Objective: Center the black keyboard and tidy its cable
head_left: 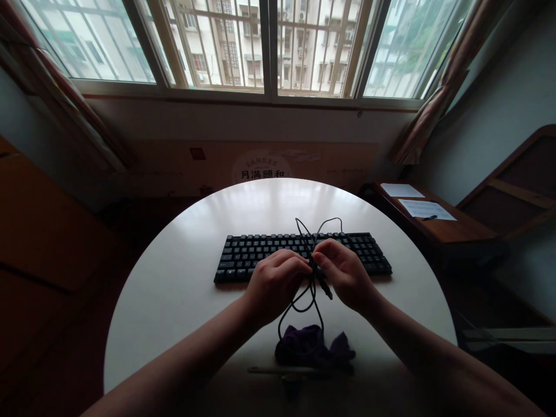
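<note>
Both of my hands pinch a looped black cable (316, 307) just above the black keyboard (247, 255). My left hand (280, 281) has its fingers closed on the cable's gathered middle. From the other side, my right hand (343, 272) grips the same bundle between thumb and fingers. A plug (325, 288) hangs from the bundle below the right fingers. One cable end curves back to the keyboard's far edge. Lower loops reach down to a dark purple cloth bundle (304, 344) near me. In front of it lies a thin stick-like object (278, 370), dim in shadow.
A round white table (165, 301) carries these things. To the right stands a low wooden table (452, 229) with paper sheets (428, 209) and a dark pen (430, 218). Barred windows (269, 46) with curtains (430, 116) are behind, above a large printed box (174, 162).
</note>
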`<state>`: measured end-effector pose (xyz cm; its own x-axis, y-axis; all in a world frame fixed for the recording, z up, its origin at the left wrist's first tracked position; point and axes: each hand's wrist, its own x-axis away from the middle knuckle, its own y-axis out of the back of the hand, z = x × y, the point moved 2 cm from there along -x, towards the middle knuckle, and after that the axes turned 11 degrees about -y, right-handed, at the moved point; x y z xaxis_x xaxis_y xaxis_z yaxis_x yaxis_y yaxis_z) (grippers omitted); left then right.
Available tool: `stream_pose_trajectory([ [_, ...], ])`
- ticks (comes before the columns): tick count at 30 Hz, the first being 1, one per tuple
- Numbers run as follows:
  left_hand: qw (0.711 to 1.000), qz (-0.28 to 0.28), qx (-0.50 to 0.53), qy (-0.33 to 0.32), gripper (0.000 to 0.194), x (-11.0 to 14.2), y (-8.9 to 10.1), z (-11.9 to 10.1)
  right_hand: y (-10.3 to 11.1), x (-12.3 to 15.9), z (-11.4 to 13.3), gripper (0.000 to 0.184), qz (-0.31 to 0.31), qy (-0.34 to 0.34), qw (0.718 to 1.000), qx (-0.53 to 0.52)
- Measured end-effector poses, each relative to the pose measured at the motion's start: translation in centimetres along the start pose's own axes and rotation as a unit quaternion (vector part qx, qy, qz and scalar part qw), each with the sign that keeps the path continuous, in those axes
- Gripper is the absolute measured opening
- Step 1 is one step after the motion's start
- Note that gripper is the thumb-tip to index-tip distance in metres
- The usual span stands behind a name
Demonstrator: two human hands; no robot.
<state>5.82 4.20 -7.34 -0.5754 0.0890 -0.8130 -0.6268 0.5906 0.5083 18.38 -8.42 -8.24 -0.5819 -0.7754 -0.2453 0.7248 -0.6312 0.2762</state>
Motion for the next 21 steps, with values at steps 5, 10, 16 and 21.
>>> stream_pose_trajectory([
  [5,0.999,-0.021,0.023,0.019,0.008,0.0,-0.4,-0.1,-0.8,-0.1,-1.1,0.025,0.013,-0.073,0.986,-0.151],
  [10,0.997,-0.031,0.056,0.044,0.010,0.3,-0.5,0.0,-1.0,-0.4,-1.5,0.027,0.035,-0.106,0.973,-0.202],
  [16,0.997,-0.018,0.063,0.033,0.008,0.3,0.0,0.0,1.7,-0.5,0.3,0.017,0.041,0.085,0.989,0.114],
  [21,1.000,0.016,0.009,0.004,0.015,-0.1,0.0,-0.1,2.3,-0.1,1.7,0.016,0.044,0.190,0.946,0.258],
])
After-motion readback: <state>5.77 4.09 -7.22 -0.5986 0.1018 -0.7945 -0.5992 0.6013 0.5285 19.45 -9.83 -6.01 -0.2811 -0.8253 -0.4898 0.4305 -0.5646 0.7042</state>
